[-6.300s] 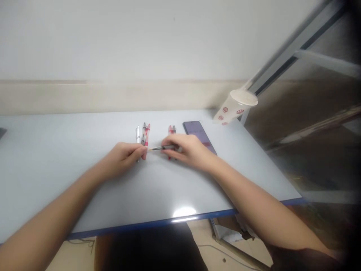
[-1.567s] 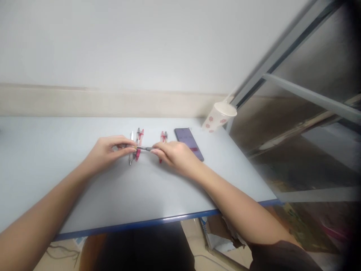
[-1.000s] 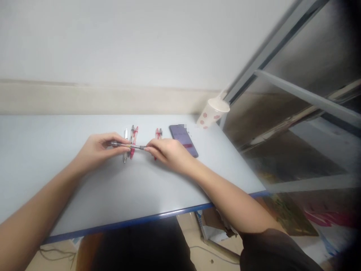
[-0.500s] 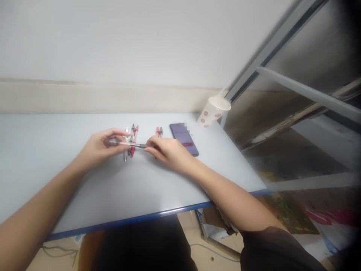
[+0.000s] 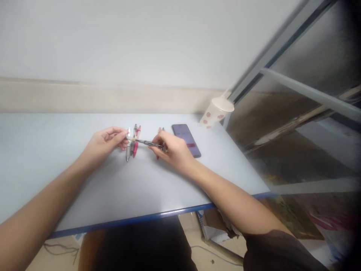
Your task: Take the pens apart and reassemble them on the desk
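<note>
My left hand (image 5: 105,141) and my right hand (image 5: 169,148) hover just above a pale blue table (image 5: 84,180). Between them runs a thin pen refill (image 5: 143,142): my right fingers pinch its dark end, while my left fingers pinch a clear pen barrel (image 5: 128,132) at the other end. Under the hands lie three pens side by side, grey, dark and red (image 5: 132,150). Two more pens (image 5: 159,130) lie partly hidden behind my right hand.
A dark phone (image 5: 186,140) lies flat to the right of the pens. A tipped paper cup with red flower prints (image 5: 216,113) leans at the table's far right corner against a metal frame (image 5: 282,41). A wall runs along the back.
My hands have drawn apart. The refill now spans a wider gap between them, and my right hand has shifted to the right.
</note>
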The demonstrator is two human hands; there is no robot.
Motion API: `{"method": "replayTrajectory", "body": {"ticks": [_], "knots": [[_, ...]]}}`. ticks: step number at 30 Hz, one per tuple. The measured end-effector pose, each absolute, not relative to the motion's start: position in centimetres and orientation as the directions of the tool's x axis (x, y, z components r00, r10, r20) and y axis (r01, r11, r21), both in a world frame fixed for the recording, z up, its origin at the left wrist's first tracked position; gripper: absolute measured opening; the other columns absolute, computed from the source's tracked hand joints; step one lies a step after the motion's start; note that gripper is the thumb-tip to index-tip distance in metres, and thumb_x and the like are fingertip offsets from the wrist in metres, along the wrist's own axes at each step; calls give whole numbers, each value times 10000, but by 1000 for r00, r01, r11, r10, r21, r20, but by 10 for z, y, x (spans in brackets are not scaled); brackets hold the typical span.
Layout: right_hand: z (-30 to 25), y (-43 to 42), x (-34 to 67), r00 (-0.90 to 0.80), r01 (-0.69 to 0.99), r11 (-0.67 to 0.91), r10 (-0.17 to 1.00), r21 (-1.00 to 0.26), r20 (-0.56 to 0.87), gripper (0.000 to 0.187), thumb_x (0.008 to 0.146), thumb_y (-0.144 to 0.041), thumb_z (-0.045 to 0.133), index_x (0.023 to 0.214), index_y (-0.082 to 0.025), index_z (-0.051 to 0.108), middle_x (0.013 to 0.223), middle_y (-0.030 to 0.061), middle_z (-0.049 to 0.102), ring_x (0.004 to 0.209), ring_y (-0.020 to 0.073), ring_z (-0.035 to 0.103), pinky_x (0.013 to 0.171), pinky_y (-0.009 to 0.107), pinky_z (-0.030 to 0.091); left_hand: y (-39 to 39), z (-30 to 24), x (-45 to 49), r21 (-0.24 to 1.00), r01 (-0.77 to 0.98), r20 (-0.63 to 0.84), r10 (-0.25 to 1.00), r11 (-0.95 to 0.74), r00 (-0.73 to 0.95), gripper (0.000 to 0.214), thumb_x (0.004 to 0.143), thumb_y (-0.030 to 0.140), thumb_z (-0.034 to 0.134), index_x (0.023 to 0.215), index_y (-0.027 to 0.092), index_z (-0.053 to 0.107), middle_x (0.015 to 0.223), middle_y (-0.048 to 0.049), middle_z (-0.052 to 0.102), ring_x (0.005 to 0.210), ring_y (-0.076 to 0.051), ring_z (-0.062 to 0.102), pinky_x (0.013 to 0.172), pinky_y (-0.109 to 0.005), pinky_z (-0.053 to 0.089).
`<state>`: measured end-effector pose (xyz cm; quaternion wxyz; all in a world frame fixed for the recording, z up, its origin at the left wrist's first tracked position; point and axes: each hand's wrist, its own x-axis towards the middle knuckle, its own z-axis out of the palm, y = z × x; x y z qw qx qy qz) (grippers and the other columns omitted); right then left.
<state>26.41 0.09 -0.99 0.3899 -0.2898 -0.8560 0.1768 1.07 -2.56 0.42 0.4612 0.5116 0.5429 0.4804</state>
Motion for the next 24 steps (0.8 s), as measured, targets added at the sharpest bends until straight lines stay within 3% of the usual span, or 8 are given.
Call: {"method": "replayTrajectory", "body": {"ticks": [4, 10, 15, 24], "knots": [[-11, -1, 263, -523, 328, 789, 610, -520, 596, 90, 998, -188, 604, 955, -219, 531, 998, 50, 646, 785, 154, 556, 692, 286, 439, -27, 8, 17, 994, -27, -112, 991, 111, -79, 437, 724, 486, 929, 966, 156, 777, 858, -57, 758, 793, -168, 704, 838, -298, 595], [-11, -2, 263, -553, 342, 747, 650, -570, 521, 198, 1018, -285, 650, 909, -219, 497, 822, -11, 586, 675, 130, 486, 706, 290, 431, -28, 10, 18, 971, -203, -142, 987, 123, -80, 421, 616, 434, 1008, 815, 163, 755, 809, -34, 738, 789, -139, 690, 844, -240, 596], [-4, -2, 266, -549, 386, 710, 690, -589, 471, 255, 1036, -402, 643, 902, -215, 530, 785, -15, 577, 657, 126, 478, 677, 271, 414, -30, 9, 16, 983, -174, -87, 990, 68, -107, 444, 600, 453, 1012, 827, 171, 754, 767, -26, 721, 782, -159, 693, 805, -269, 598], [4, -4, 266, -594, 455, 692, 705, -560, 387, 327, 1087, -431, 546, 848, -210, 513, 740, -20, 560, 653, 123, 476, 670, 261, 368, -34, 10, 15, 996, -62, 52, 983, -63, -173, 353, 694, 418, 949, 855, 184, 738, 721, -8, 693, 752, -166, 695, 750, -279, 571]]}}
